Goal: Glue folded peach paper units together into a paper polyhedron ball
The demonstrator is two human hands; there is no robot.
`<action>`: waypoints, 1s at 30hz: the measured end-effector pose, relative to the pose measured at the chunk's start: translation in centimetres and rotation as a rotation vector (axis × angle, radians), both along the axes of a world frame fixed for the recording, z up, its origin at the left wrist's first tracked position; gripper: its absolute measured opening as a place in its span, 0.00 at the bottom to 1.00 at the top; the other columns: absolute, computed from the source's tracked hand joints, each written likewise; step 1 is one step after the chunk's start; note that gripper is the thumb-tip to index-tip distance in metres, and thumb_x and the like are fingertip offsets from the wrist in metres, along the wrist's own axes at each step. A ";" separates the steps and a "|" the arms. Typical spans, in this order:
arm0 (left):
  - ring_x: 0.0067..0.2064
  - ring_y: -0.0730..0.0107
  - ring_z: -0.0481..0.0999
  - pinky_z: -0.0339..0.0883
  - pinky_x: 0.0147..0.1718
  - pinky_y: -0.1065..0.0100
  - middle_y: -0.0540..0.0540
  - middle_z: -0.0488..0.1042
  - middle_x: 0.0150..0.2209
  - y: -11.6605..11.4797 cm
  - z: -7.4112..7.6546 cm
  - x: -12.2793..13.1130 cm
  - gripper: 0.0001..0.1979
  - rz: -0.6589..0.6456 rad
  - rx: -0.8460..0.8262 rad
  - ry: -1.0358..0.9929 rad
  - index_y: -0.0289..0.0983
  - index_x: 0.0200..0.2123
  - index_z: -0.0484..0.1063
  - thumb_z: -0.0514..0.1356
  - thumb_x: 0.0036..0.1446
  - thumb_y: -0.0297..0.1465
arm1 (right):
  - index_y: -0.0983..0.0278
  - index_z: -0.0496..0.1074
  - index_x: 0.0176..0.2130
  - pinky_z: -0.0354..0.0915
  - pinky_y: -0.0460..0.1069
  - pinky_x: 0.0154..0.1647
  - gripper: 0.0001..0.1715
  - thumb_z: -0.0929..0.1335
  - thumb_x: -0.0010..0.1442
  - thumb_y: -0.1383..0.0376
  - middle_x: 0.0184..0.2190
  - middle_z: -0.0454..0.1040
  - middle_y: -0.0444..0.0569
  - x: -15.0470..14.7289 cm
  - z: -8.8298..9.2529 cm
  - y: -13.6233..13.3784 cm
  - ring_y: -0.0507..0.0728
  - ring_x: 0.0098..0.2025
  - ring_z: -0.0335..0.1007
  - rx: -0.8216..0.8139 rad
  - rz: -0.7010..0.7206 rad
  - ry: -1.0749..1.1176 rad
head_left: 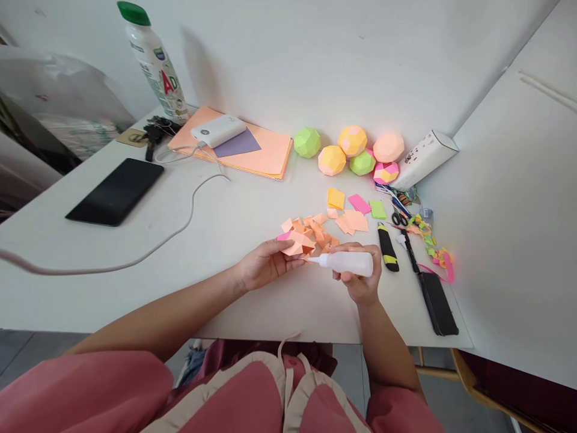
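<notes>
My left hand (267,263) is closed on a partly built folded-paper shape (299,243), peach with a pink part at its left. My right hand (363,281) grips a white squeeze glue bottle (346,263), held almost level. Its thin nozzle points left and meets or nearly meets the lower edge of the paper shape; the exact contact is too small to tell. Just behind the hands lies a loose pile of folded peach paper pieces (318,226). Flat peach paper pieces (356,221) lie to the right of that pile.
Finished paper balls (332,160) line the wall, beside a white box (426,159). A cutter knife (387,246), scissors (399,219) and a black phone (437,304) lie at right. A tablet (116,191), cable (192,207), power bank (219,130) and tall bottle (157,69) occupy the left.
</notes>
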State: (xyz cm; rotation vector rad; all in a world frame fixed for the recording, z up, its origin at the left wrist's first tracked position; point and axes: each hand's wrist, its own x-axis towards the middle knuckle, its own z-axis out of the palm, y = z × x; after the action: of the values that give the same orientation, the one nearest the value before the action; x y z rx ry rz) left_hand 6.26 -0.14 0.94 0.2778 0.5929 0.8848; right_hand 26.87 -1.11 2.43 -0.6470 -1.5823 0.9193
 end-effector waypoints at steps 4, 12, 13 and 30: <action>0.36 0.69 0.78 0.73 0.38 0.70 0.39 0.79 0.39 0.0 -0.1 0.0 0.11 -0.005 0.003 0.007 0.28 0.42 0.74 0.57 0.57 0.25 | 0.56 0.63 0.43 0.70 0.51 0.26 0.21 0.72 0.54 0.55 0.38 0.76 0.50 -0.1 -0.1 0.0 0.52 0.24 0.71 -0.017 0.020 0.013; 0.34 0.70 0.78 0.74 0.36 0.71 0.40 0.79 0.38 0.0 0.3 0.0 0.11 -0.007 0.002 0.014 0.29 0.42 0.74 0.56 0.57 0.24 | 0.58 0.63 0.42 0.68 0.49 0.22 0.19 0.72 0.54 0.57 0.36 0.76 0.48 0.1 0.2 0.1 0.48 0.19 0.66 -0.079 0.006 0.024; 0.34 0.70 0.78 0.74 0.36 0.71 0.40 0.79 0.38 0.0 0.3 0.0 0.11 -0.006 0.005 0.014 0.29 0.42 0.74 0.56 0.58 0.24 | 0.58 0.62 0.41 0.68 0.49 0.22 0.19 0.72 0.54 0.56 0.37 0.76 0.48 0.0 0.2 0.1 0.49 0.20 0.67 -0.079 0.001 0.017; 0.36 0.69 0.77 0.73 0.38 0.69 0.40 0.78 0.40 -0.1 0.0 -0.1 0.12 -0.024 0.031 0.011 0.29 0.44 0.74 0.56 0.58 0.25 | 0.59 0.62 0.40 0.64 0.46 0.17 0.20 0.72 0.54 0.55 0.35 0.76 0.48 0.1 0.2 0.1 0.53 0.26 0.72 -0.103 -0.023 0.007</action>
State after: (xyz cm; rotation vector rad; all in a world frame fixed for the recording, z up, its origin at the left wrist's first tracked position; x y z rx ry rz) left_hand 6.21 -0.21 0.93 0.3172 0.5849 0.8704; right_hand 26.95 -1.05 2.67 -0.7315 -1.5257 0.9896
